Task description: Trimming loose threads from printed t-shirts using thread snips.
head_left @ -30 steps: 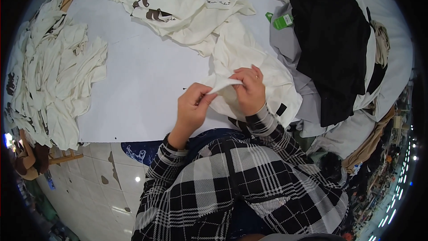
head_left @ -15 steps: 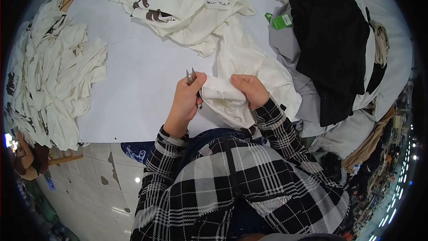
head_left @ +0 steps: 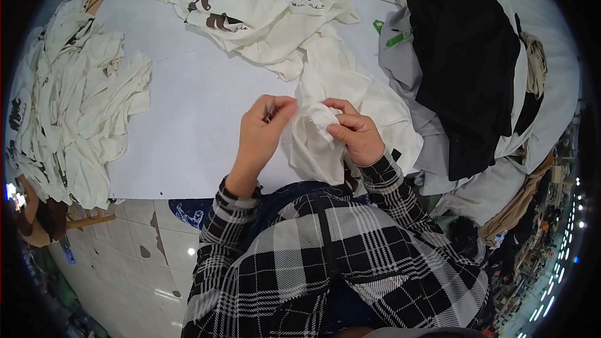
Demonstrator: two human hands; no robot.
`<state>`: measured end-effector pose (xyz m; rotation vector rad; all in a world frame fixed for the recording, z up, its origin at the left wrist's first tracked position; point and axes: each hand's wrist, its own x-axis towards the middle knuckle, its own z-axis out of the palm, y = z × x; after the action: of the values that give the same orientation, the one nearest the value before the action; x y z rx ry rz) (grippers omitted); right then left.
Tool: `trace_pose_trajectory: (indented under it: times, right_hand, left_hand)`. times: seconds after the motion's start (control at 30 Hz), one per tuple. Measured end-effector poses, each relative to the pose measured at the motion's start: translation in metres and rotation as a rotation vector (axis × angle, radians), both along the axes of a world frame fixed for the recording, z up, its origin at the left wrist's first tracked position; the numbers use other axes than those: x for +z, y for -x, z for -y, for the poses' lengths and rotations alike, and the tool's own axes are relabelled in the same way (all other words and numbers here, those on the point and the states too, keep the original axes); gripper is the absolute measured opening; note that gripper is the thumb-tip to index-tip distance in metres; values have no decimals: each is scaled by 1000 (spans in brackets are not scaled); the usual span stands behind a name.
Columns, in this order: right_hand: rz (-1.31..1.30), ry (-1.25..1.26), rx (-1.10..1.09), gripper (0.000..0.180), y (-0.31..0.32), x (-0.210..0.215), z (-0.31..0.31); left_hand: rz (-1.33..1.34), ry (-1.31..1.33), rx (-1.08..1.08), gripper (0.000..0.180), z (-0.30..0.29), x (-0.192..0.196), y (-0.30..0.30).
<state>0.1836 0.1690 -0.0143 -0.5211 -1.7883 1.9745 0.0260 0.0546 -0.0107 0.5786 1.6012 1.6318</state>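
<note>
My right hand point(head_left: 358, 133) pinches a folded edge of a white garment point(head_left: 316, 153), thumb on the near side. The rest of this cloth drapes toward the table's front edge and spreads off to the right. To its left, my left hand point(head_left: 266, 122) is closed, with thumb and forefinger brought together just short of the cloth and slightly blurred. A bit of the small metal thread snips point(head_left: 271, 112) shows dark between its fingers; most of the tool is hidden. Farther back, a white shirt point(head_left: 256, 12) with dark brown print lies crumpled and touches the garment.
A heap of white printed shirts point(head_left: 81, 106) fills the left end of the white table point(head_left: 188, 131). Black cloth point(head_left: 466, 75) lies over grey fabric point(head_left: 432, 125) at the right, beside a green tag point(head_left: 397, 39). More cloth is piled at the far right.
My left hand has come off the garment's edge, and the snips' blades no longer stick up from it. My right hand has turned and folded the edge over. The green tag has tilted.
</note>
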Motion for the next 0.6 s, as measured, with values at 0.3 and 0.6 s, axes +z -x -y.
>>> trace_pose_trajectory:
  times: [0.3,0.6]
  right_hand:
    - [12,-134,-2,15,1,-1,5]
    - [8,-401,-28,9,-9,-8,5]
  left_hand:
    - [188,39,-189,16,7,9,-3]
    - [6,-25,-238,13,0,10,-21]
